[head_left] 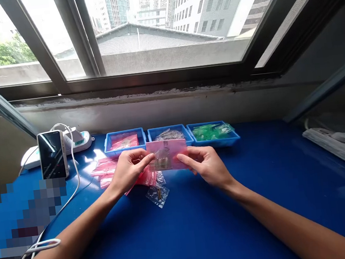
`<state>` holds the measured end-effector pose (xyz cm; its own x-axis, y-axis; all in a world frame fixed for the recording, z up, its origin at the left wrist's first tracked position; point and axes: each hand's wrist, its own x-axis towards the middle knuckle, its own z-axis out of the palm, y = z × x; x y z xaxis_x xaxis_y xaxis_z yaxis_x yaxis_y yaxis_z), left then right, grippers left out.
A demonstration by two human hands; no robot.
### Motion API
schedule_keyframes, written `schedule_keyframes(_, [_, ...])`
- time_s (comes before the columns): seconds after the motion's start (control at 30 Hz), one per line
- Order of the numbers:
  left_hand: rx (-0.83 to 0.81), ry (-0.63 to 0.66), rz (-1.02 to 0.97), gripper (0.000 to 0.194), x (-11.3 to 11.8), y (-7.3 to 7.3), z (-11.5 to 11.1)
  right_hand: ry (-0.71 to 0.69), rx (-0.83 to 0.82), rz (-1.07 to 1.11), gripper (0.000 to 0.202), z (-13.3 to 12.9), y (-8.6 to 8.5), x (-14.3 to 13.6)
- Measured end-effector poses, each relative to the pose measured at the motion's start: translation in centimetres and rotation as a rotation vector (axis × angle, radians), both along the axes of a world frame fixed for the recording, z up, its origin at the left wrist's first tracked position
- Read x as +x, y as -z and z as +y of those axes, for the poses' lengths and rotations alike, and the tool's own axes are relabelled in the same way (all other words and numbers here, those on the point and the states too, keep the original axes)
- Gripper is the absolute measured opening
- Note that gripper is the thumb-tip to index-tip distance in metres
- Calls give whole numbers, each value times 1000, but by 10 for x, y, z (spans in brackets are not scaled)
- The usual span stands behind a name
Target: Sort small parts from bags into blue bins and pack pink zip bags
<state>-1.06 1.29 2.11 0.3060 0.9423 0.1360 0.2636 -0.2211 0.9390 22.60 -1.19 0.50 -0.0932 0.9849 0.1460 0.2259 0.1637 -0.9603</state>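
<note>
Between my two hands a pink plastic bag (166, 151) is stretched out above the table, with a clear patch and some small pale things showing through it. My left hand (130, 167) pinches its left edge between thumb and fingers. On the right edge, my right hand (206, 163) grips it the same way. Below and left of the bag lie several pink bags (105, 167) in a loose pile, partly hidden by my left hand. A small clear bag (158, 195) with dark, thin parts inside lies just in front of the pile.
Three blue trays stand in a row behind: one with pink bags (124, 141), one with clear bags (169, 135), one with green bags (212, 131). A phone (52, 155) leans by a white power strip (80, 142) at left, its cable looping over the blue table (203, 234). Another strip (339, 148) lies right.
</note>
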Motion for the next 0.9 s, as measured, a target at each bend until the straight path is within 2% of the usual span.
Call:
schedule_keyframes(0.23, [91,-22,0,35,1,4,-5,4,31,74,33,0,1,-1])
schedule_keyframes(0.37, [363,-57,77,17,-1,6,-8,45,100,106,20,-1,6,1])
schedule_keyframes(0.43, [487,-66,102,18,-2,8,-8,91,181,111,22,-1,8,1])
schedule_keyframes(0.53, [555,-63,99,18,-4,10,-7,104,265,93,26,-2,9,2])
schedule_keyframes(0.77, [520,-94,104,28,-4,9,-8,52,234,82,19,-4,4,1])
schedule_keyframes(0.83, [420,-88,83,18,-3,7,-8,25,184,90,22,-4,2,0])
schedule_keyframes(0.9, [259,-57,41,25,-1,5,-7,18,120,78,36,-5,0,-1])
